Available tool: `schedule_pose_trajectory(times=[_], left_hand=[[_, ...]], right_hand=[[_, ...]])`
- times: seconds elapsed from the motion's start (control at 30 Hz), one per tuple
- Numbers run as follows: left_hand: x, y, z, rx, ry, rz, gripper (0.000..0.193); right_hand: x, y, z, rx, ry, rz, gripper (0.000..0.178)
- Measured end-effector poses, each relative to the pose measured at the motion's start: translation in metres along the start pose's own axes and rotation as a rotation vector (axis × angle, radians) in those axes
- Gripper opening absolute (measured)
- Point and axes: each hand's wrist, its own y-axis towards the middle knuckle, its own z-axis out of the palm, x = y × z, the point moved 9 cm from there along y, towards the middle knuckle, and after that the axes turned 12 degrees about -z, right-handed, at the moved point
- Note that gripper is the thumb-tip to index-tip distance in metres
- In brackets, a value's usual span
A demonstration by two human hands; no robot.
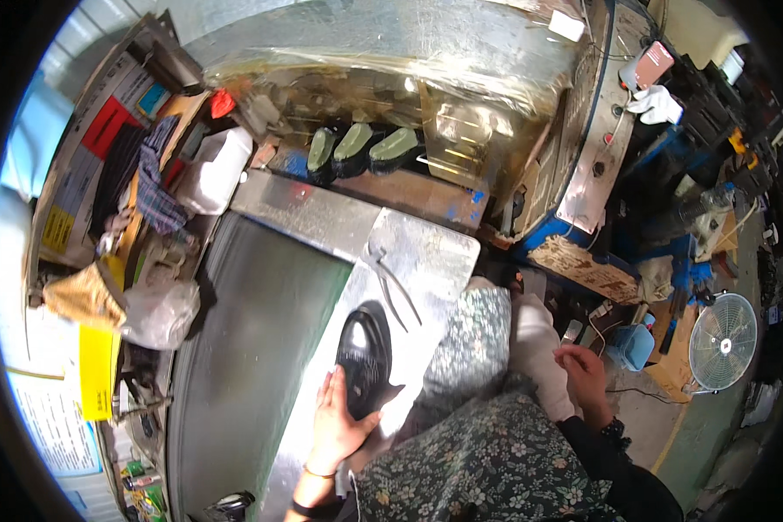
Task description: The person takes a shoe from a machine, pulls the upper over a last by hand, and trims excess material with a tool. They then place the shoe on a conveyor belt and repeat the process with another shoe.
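Observation:
A glossy black shoe lies on the bright metal tabletop, its toe pointing away from me. My left hand touches the shoe's near left side, fingers stretched out and thumb apart, without wrapping round it. Just beyond the shoe rests a pair of metal pliers with its handles spread. Off to the right, beside my light-coloured trouser leg, my right hand has its fingers curled in. Whatever those fingers may hold is hidden.
A dark conveyor belt runs left of the tabletop; another black shoe sits at its near end. Several dark shoes with green insoles stand under a plastic-draped cover at the back. A fan and blue bin are right.

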Motion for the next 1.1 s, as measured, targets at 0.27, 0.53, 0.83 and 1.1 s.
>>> schedule_pose_trajectory(times=[0.27, 0.53, 0.83, 1.1], left_hand=[[0.05, -0.032, -0.009, -0.109, -0.25, -0.171, 0.098], [0.011, -0.116, 0.074, 1.065, -1.222, -0.359, 0.047], [-0.023, -0.081, 0.137, 0.517, -1.951, -0.53, 0.047], [-0.178, -0.039, 0.092, 0.444, -1.199, 0.316, 0.054]], right_hand=[[0.105, -0.018, 0.122, 0.432, -0.036, -0.421, 0.019], [0.175, -0.125, 0.193, 1.045, -0.32, -1.131, 0.037], [0.006, -0.147, 0.122, 0.988, -0.043, -0.303, 0.075], [0.102, -0.109, -0.004, 0.298, 0.403, -0.147, 0.078]])
